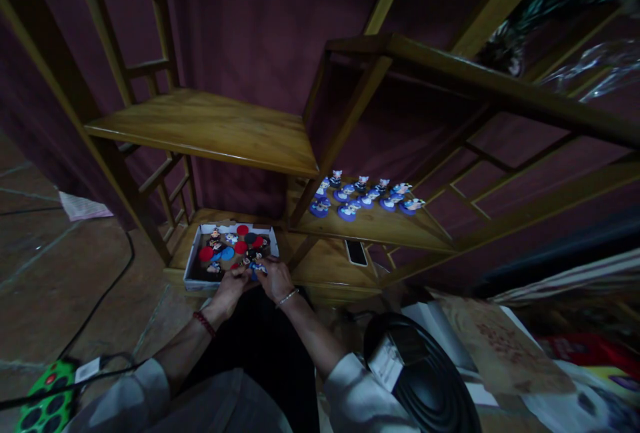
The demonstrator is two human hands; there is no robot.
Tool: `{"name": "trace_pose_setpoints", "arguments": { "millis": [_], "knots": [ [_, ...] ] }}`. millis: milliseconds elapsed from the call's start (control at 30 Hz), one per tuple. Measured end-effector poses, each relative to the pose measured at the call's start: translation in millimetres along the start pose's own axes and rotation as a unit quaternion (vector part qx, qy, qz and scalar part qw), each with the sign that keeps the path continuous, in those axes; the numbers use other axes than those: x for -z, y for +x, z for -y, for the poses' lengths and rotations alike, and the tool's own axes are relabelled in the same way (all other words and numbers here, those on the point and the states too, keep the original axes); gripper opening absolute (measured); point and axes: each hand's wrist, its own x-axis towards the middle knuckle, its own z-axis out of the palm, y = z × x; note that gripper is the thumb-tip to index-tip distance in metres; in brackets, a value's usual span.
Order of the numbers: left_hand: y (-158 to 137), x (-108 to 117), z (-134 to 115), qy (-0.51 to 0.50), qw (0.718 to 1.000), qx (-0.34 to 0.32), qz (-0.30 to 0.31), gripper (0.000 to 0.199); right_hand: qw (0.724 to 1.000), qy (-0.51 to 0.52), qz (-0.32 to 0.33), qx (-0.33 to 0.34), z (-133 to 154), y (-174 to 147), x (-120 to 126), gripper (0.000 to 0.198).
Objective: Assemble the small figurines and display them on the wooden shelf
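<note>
My left hand and my right hand meet at the near right edge of a shallow cardboard box. Between their fingers is a small blue-and-white figurine, partly covered, with blue at its base. Both hands are closed on it. Inside the box lie loose red discs, blue discs and several small figurines. Up on the shelf to the right, several figurines stand on round purple-blue bases.
The wooden shelf unit has open levels and slanted posts. A phone lies on the lower board, right of the box. Coiled black hose and a cardboard sheet sit at right. A green power strip with cables is on the floor.
</note>
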Motion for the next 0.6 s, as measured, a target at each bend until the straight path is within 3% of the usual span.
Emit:
{"name": "trace_pose_setpoints", "arguments": {
  "millis": [200, 600],
  "knots": [
    [-4.5, -2.5, -3.4, -0.027, 1.0, -0.01, 0.0, 0.019, 1.0, 0.013, -0.002, 0.022, -1.7, 1.0, 1.2, 0.021],
    [-3.4, -14.5, -7.7, -0.026, 0.997, 0.009, -0.079, 0.008, 0.999, 0.032, -0.016, -0.003, 1.8, 3.4, 1.0, 0.026]
  ]
}}
